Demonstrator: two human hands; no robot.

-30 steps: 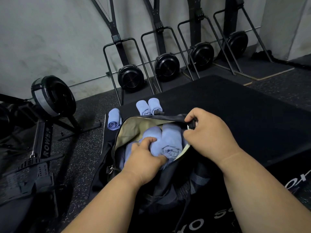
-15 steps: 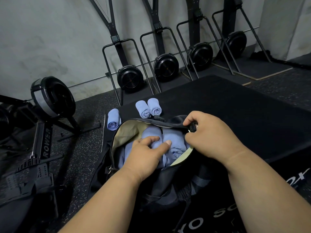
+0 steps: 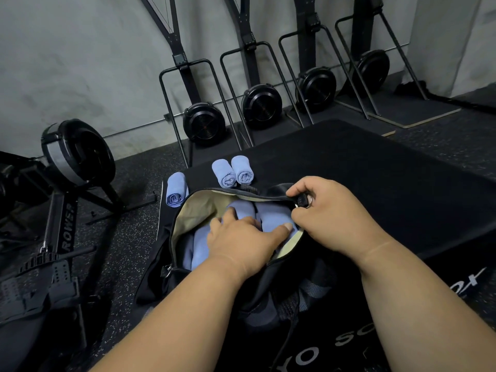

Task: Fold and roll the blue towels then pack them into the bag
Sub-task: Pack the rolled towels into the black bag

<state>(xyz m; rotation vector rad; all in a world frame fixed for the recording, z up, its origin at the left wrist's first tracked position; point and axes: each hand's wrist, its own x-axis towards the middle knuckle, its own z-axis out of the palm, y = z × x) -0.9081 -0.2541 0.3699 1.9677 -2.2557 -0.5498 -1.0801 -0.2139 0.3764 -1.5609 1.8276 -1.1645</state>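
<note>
3 rolled towels [image 3: 225, 173] outside, 1 bag [image 3: 185, 210], 2 hands [image 3: 241, 242], 5 rowers [image 3: 204, 124].

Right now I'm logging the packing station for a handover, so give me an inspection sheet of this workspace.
Surface: black mat on speckled floor.
Job's things: open bag holding rolled towels; three rolled towels outside, one at its left, a pair behind.
Clutter: nothing seen.
Hands: left hand presses flat on the packed towels; right hand pinches the bag's rim.
Cables: nothing seen.
Surroundings: rowing machines along the grey wall.
</note>
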